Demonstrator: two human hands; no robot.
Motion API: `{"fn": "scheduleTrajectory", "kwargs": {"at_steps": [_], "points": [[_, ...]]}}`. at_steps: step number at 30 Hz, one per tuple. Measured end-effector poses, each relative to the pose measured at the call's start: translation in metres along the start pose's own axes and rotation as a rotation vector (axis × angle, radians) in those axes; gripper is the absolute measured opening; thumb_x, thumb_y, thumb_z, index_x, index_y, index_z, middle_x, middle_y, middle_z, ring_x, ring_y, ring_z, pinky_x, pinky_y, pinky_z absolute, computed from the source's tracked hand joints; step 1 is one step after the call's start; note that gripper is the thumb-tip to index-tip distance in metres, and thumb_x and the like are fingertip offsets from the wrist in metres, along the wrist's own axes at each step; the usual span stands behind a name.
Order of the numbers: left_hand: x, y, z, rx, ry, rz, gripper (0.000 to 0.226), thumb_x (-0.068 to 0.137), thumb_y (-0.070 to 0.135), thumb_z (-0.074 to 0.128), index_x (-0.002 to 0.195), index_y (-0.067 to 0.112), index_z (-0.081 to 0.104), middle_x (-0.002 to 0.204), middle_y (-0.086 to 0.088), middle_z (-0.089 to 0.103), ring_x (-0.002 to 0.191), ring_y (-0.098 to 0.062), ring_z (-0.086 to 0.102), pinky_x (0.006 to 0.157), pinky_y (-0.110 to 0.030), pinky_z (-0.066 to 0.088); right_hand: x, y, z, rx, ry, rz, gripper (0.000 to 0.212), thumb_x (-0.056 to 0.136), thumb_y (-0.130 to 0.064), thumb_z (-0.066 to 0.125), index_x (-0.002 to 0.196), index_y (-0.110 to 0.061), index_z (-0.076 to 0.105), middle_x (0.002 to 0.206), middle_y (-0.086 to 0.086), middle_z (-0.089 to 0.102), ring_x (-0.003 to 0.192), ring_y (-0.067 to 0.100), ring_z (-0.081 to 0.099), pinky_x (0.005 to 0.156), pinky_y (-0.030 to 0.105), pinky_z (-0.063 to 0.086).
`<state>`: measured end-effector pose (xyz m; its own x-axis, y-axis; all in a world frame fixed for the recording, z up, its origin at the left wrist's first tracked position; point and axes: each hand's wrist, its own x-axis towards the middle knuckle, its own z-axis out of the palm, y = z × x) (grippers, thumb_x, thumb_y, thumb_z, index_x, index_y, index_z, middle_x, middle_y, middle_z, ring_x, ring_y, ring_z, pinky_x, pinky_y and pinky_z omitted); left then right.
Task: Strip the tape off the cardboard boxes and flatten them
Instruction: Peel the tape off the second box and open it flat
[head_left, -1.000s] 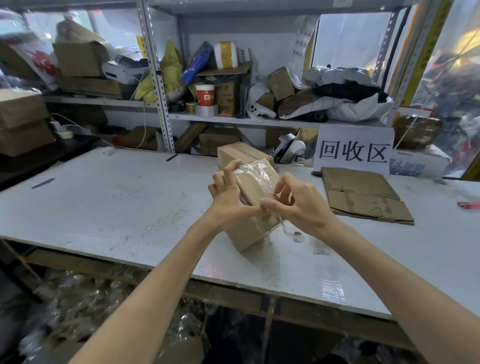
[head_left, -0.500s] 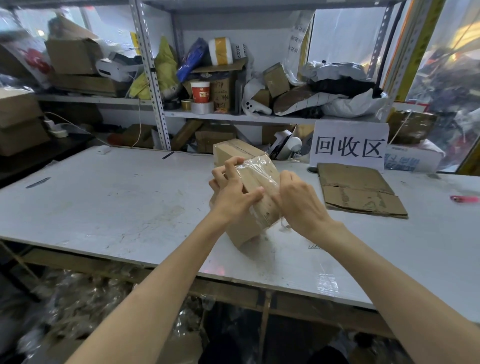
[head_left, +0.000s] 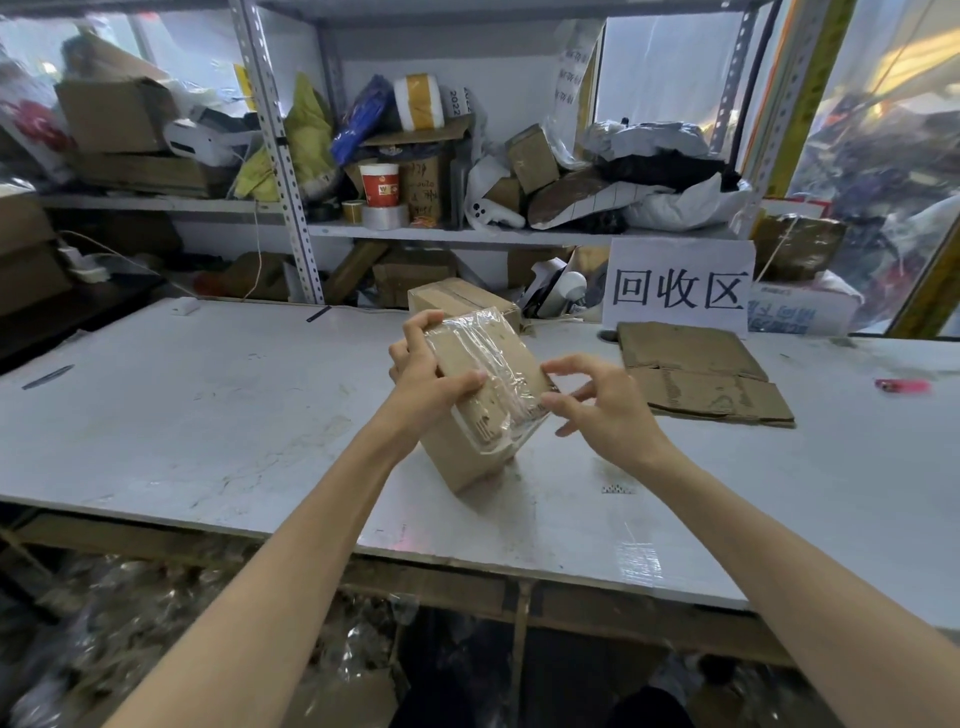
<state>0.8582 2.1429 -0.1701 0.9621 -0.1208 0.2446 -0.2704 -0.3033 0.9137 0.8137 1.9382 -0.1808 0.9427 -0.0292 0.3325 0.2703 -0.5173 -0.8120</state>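
A small cardboard box (head_left: 470, 415) wrapped in clear tape stands tilted on one edge on the white table (head_left: 208, 405). My left hand (head_left: 426, 376) grips its left side, fingers over the top edge and thumb across the taped face. My right hand (head_left: 597, 402) hovers at the box's right edge with fingers spread and curved, fingertips at the tape; whether it pinches tape I cannot tell. A second taped box (head_left: 457, 301) sits just behind. Flattened cardboard (head_left: 696, 371) lies to the right.
A white sign (head_left: 678, 286) with characters stands at the back right. A pink lighter (head_left: 901, 385) lies far right and a dark pen (head_left: 47, 376) far left. Cluttered metal shelves (head_left: 467, 236) rise behind the table. Plastic waste lies under the table's front edge.
My right hand has drawn back from the box's taped face to its right edge and its fingers have spread. The left hand keeps its grip and the box stays tilted.
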Motion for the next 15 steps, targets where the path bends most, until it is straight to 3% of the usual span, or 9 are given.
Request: {"fn": "scheduleTrajectory", "kwargs": {"at_steps": [3, 5, 11, 15], "points": [[0.001, -0.002, 0.0, -0.001, 0.002, -0.009, 0.073, 0.078, 0.02, 0.079, 0.122, 0.048, 0.027, 0.129, -0.001, 0.026, 0.126, -0.023, 0.032, 0.109, -0.042, 0.041, 0.004, 0.0, 0.0, 0.06, -0.021, 0.034, 0.038, 0.082, -0.004, 0.072, 0.119, -0.004, 0.062, 0.097, 0.006, 0.066, 0.067, 0.017, 0.068, 0.061, 0.033, 0.06], [0.0, -0.003, -0.002, 0.008, -0.012, -0.005, 0.078, 0.076, 0.021, 0.082, 0.122, 0.049, 0.026, 0.129, -0.001, 0.026, 0.126, -0.023, 0.032, 0.109, -0.043, 0.041, 0.008, 0.0, -0.002, 0.134, 0.011, 0.083, 0.033, 0.076, 0.0, 0.076, 0.108, 0.004, 0.066, 0.084, 0.01, 0.068, 0.065, 0.024, 0.069, 0.065, 0.036, 0.061], [-0.003, -0.005, -0.009, -0.047, -0.075, 0.003, 0.084, 0.072, 0.015, 0.085, 0.125, 0.046, 0.029, 0.132, -0.003, 0.027, 0.128, -0.024, 0.034, 0.109, -0.043, 0.042, 0.009, 0.001, -0.004, 0.423, -0.029, 0.213, 0.007, 0.077, 0.008, 0.072, 0.077, 0.006, 0.065, 0.066, 0.014, 0.069, 0.055, 0.024, 0.068, 0.053, 0.029, 0.059], [-0.005, -0.004, -0.011, -0.093, -0.06, -0.018, 0.08, 0.059, 0.026, 0.079, 0.119, 0.051, 0.031, 0.131, -0.003, 0.028, 0.128, -0.026, 0.035, 0.107, -0.046, 0.044, 0.014, 0.003, 0.002, 0.456, 0.024, 0.284, 0.014, 0.083, 0.007, 0.066, 0.07, 0.002, 0.061, 0.062, 0.013, 0.068, 0.054, 0.023, 0.069, 0.05, 0.025, 0.057]]}}
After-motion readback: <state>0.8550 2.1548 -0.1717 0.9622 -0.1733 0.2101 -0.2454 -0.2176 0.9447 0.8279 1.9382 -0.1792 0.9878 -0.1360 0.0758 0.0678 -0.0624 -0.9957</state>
